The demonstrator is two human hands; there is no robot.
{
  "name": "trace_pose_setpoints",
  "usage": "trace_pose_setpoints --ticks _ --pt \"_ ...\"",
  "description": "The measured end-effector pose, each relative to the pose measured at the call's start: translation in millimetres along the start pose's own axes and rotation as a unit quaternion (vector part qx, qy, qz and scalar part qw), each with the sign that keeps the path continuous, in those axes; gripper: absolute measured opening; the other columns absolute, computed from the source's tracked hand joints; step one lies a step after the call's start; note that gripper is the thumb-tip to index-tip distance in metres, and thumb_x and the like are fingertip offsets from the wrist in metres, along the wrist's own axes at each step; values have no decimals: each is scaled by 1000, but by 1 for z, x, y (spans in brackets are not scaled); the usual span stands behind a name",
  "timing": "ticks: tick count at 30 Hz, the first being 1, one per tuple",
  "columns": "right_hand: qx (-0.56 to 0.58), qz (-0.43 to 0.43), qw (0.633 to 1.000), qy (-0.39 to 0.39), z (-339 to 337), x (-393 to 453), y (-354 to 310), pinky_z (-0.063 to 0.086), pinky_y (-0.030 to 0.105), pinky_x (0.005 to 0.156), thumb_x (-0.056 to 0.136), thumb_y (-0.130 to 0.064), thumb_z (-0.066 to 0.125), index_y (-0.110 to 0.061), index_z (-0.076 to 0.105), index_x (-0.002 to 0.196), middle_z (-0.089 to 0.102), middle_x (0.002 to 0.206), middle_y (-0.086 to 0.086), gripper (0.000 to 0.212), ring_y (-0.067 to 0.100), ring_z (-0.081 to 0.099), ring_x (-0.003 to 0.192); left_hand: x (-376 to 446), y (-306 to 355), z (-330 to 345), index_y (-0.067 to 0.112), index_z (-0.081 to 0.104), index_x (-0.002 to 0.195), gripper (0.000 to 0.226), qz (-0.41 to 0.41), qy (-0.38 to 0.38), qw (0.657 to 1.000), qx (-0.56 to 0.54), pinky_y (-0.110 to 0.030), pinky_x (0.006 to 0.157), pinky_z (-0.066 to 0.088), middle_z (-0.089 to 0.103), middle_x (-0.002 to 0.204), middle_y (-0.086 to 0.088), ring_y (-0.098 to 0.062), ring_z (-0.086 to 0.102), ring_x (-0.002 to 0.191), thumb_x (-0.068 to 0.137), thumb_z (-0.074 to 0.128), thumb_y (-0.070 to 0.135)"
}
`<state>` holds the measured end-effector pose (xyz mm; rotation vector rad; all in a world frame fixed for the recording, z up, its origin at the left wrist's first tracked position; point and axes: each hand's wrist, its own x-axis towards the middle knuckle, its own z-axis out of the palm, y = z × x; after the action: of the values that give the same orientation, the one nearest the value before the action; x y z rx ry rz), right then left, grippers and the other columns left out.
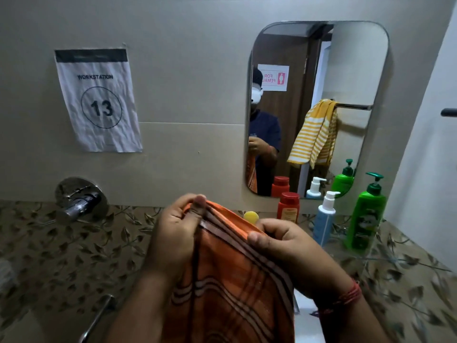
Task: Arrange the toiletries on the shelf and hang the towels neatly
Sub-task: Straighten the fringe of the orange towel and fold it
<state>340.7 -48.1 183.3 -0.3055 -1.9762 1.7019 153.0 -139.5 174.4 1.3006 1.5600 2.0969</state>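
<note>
Orange towel with dark and pale stripes, held up nearest. Left hand and right hand each pinched its top edge. Beyond, red bottle, blue pump bottle, green pump bottle stood under mirror.

Glass shelf carries red bottle, blue bottle, green bottle.

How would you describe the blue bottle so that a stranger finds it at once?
Look below the wall mirror, at the row of bottles on the shelf. The blue bottle stands between the red bottle and the green bottle. It alone has a white pump top.
</note>
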Motion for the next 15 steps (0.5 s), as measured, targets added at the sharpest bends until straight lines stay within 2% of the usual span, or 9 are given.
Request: trace_pose_setpoints --ticks 2,3,5,6,7,8,11,13,15 --pt "55 59 996 -46 -8 -9 8 53 28 67 85 -28 72 -11 72 88 66 84 8 17 20 63 77 12 -6 -18 16 68 88 41 -51 100 990 -89 -63 85 54 73 92 -23 -40 70 90 82 68 57" --pt "67 72 994 -50 -12 -12 13 53 28 69 84 -29 73 -8 72 92 66 87 11 22 21 63 79 16 -8 -27 14 68 87 41 -56 142 981 -119 -61 86 55 74 92 -22 -41 72 90 84 68 55" --pt "57 73 996 -21 -17 -17 16 51 28 69 81 -37 74 -10 70 88 63 85 12 28 22 61 79 21 -8 -39 16 66 83 27 -10 217 975 -54 -35 79 57 75 79 3 -20 72 80 93 65 41" --pt "35 58 998 3 -18 -19 15 49 29 69 81 -40 73 -13 69 83 61 82 10 28 21 59 77 20 -5 -41 19 65 88 12 23 228 973 14 -28 78 55 72 78 11 -12 70 82 95 63 29" --pt "7 38 999 24 -17 -18 12 48 28 68 84 -42 70 -16 67 77 61 78 7 27 19 58 76 19 -5 -39 22 63 99 7 45 200 977 60 -28 85 54 70 87 12 -13 69 91 96 63 16" --pt "-26 16 999 40 -14 -17 7 48 28 67 86 -42 66 -18 67 74 60 75 4 27 17 58 74 15 -6 -32 21 59 112 23 53 142 985 77 -33 94 53 69 100 10 -15 67 101 94 65 10" --pt "-208 -68 975 44 4 -8 -15 51 37 71 95 -41 57 -19 68 78 64 75 -1 31 16 62 74 -6 1 -5 42 49 134 62 28 -129 989 70 -37 100 51 64 130 14 -8 61 120 79 71 58" --pt "-309 -124 941 63 17 -3 -26 49 33 66 99 -38 55 -29 67 77 65 73 -9 26 7 62 72 -19 3 13 49 51 133 55 16 -270 960 66 -39 101 51 65 129 12 -8 62 121 81 66 62" --pt "-345 -145 921 107 24 -2 -31 46 30 59 99 -38 54 -28 63 72 63 67 -8 30 7 61 67 -28 6 23 45 58 126 37 28 -295 952 71 -44 98 53 69 121 8 -12 65 116 89 59 48"
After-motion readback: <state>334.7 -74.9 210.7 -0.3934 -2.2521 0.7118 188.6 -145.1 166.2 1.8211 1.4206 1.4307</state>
